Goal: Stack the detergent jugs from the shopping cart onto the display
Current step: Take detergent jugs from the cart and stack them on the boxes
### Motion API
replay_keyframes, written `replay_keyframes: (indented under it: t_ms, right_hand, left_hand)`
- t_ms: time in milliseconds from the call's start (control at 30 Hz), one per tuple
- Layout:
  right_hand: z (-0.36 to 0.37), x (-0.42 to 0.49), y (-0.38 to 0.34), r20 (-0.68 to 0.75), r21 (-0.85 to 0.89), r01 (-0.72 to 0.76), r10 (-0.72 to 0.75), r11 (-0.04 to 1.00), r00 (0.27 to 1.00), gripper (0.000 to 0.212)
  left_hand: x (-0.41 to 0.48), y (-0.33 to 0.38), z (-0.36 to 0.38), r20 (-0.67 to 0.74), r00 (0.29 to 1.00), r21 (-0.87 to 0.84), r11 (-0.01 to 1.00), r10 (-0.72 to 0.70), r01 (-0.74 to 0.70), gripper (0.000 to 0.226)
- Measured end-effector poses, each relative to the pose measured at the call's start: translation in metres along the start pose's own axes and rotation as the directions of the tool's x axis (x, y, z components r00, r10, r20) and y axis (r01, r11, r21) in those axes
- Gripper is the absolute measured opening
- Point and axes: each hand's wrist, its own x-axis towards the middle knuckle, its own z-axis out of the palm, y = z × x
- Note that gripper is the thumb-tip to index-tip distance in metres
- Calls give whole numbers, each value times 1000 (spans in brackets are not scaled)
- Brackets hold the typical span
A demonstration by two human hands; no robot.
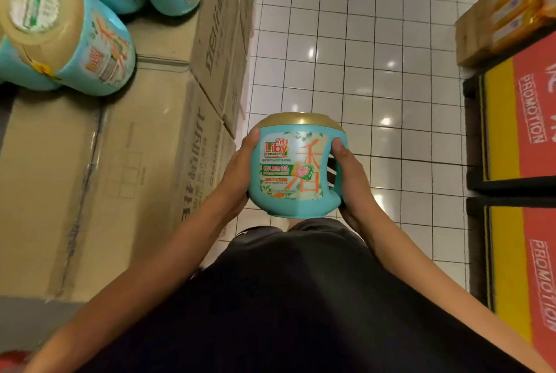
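I hold a turquoise detergent jug [296, 166] with a gold lid and a "Liby" label upright in front of my body, above the tiled floor. My left hand [237, 174] grips its left side, thumb on the front. My right hand [350, 180] grips the right side at the handle. Several matching jugs [90, 38] stand on the display of stacked cardboard boxes [132, 162] at the upper left. The shopping cart is out of view.
White tiled floor [361, 56] runs up the middle as an aisle. Red and yellow "PROMOTION" stands [523, 138] line the right, with yellow-packaged goods [511, 8] on a box above. A red object [12, 360] shows at the bottom left corner.
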Motion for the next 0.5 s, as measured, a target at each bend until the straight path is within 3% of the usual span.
replay_keyframes:
  t_ms: [200, 367, 500]
  right_hand:
    - [-8, 86, -78, 154, -125, 29, -10, 992, 988, 59]
    - [15, 143, -140, 327, -238, 85, -2, 968, 945, 62]
    - [57, 173, -169, 460, -290, 109, 38, 951, 887, 60]
  left_hand:
    - [59, 53, 21, -73, 997, -109, 994, -5, -3, 64]
    - [80, 82, 17, -154, 984, -268, 955, 85, -125, 93]
    - [84, 96, -3, -276, 954, -358, 908, 120, -218, 94]
